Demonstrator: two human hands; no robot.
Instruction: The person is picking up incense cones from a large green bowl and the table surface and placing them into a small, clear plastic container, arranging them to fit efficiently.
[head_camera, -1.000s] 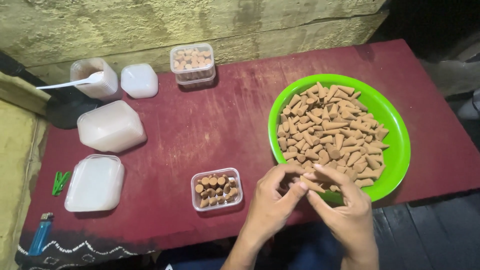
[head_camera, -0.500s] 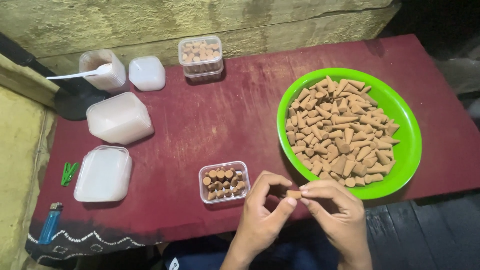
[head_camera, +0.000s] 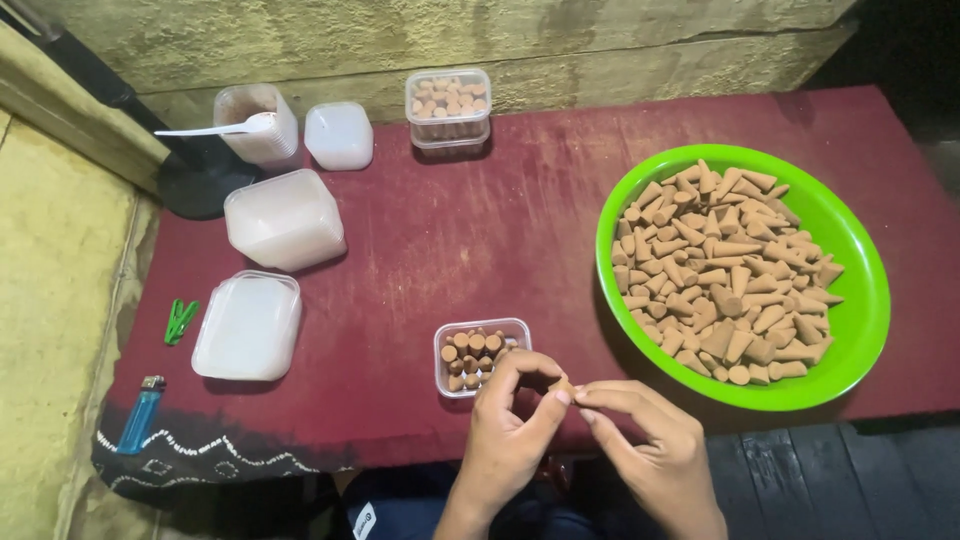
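Green bowl (head_camera: 850, 300) right, small box (head_camera: 483, 355) near fingers (head_camera: 560, 398)

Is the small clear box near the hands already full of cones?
No: the small clear box holds cones only in its left part, and the right part by the left hand is bare.

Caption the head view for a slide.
Both hands, left hand and right hand, pinch one brown cone beside a small clear box.
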